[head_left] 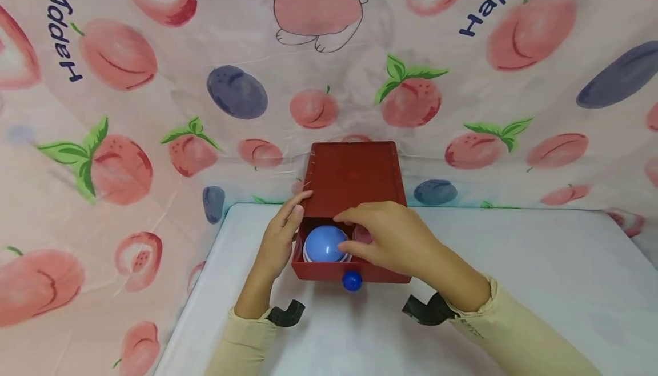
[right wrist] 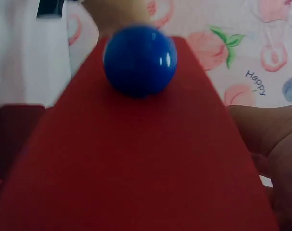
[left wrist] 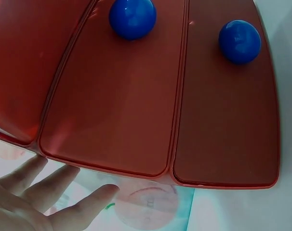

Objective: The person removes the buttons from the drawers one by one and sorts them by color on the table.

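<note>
A red drawer cabinet (head_left: 354, 176) has its top drawer (head_left: 319, 272) pulled out, with a round blue knob (head_left: 352, 280) on the front. Inside sits a smooth blue dome-shaped thing (head_left: 323, 243) with a white rim. A pink round thing (head_left: 362, 234) lies to its right, partly hidden by my right hand (head_left: 393, 236). That hand reaches in over the drawer, thumb across the dome's right side and forefinger near its far edge, with a gap between them. My left hand (head_left: 277, 242) is at the cabinet's left side, fingers extended along it.
Lower drawers (left wrist: 228, 120) with blue knobs (left wrist: 240, 42) show in the left wrist view. The cabinet stands on a white table (head_left: 504, 284) against a fruit-print cloth (head_left: 349, 96). Black wrist mounts (head_left: 429, 310) stick out from both sleeves.
</note>
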The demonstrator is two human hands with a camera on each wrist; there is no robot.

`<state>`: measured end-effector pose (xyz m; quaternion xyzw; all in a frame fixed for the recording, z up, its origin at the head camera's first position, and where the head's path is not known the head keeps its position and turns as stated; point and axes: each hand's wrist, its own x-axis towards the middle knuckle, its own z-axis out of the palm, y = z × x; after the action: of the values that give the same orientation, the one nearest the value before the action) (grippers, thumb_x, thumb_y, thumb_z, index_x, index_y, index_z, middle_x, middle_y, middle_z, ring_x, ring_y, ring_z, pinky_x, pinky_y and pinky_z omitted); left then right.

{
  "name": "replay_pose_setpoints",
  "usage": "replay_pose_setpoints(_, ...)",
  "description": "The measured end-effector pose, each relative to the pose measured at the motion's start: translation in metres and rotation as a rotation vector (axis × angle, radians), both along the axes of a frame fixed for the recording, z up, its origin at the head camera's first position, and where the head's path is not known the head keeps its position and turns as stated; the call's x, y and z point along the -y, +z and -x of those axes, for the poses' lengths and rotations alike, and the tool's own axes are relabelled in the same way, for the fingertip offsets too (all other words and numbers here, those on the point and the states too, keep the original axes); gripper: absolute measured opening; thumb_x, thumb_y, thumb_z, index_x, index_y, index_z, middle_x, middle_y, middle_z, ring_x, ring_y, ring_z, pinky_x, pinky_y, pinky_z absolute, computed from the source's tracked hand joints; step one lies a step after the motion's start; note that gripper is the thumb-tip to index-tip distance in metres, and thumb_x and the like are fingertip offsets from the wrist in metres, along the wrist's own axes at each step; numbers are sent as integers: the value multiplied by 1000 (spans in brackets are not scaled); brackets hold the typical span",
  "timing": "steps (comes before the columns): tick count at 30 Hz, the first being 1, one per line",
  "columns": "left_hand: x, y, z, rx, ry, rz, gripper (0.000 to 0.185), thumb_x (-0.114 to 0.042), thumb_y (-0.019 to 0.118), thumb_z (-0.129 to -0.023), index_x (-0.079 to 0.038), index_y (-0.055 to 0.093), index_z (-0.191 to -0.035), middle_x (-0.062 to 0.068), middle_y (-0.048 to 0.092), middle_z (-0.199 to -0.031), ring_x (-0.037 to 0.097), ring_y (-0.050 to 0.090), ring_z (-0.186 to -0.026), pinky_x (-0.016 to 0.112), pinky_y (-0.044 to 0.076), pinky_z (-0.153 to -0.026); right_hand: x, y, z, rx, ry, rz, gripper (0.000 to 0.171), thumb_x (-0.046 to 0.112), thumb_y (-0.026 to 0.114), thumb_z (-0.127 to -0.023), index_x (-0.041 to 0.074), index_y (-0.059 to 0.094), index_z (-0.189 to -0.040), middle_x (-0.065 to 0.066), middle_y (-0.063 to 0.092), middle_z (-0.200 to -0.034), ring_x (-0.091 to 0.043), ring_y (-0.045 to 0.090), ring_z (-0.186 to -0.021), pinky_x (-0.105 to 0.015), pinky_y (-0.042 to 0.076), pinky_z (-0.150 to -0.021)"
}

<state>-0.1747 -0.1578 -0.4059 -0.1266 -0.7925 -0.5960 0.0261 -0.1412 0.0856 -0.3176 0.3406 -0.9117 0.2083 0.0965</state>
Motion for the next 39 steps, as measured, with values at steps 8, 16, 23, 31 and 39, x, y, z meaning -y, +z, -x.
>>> replay_pose_setpoints(8, 2, 0, 2, -11, -10, -15, 41, -44, 40, -110, -37, 51, -148, -3, 47, -155, 28, 51, -137, 60, 50, -101, 17, 13, 9, 105, 56, -120, 50, 41, 88, -80, 23, 74, -124, 4, 78, -99, -12, 71, -82, -28, 60, -69)
replay_pose_setpoints(16, 2, 2, 2, -14, -15, -33, 41, -43, 40, -110, -36, 51, -148, -1, 46, -155, 28, 50, -138, 61, 49, -103, 27, 11, 12, 220, 70, -156, 62, 38, 89, -79, 20, 68, -135, -2, 75, -120, -21, 73, -101, -41, 63, -85)
replay_pose_setpoints(23, 1, 1, 1, -6, -25, -42, 41, -43, 40, -110, -35, 51, -148, -1, 48, -154, 28, 52, -136, 59, 51, -101, 32, 6, 10, 272, 68, -196, 77, 39, 89, -79, 20, 57, -147, -4, 71, -130, -25, 71, -111, -44, 61, -90)
replay_pose_setpoints(31, 3, 2, 2, -18, -29, -58, 41, -38, 40, -110, -30, 51, -149, 4, 49, -153, 32, 54, -133, 59, 53, -99, 34, 0, 9, 271, 127, -250, 79, 48, 88, -77, 18, 60, -144, 0, 67, -137, -21, 68, -116, -42, 59, -95)
replay_pose_setpoints(39, 1, 0, 1, -13, -40, -61, 40, -39, 41, -110, -32, 51, -149, 5, 49, -152, 32, 54, -133, 58, 53, -100, 33, -5, 6, 279, 146, -267, 72, 41, 90, -76, 23, 64, -140, -1, 72, -125, -22, 70, -108, -44, 62, -88)
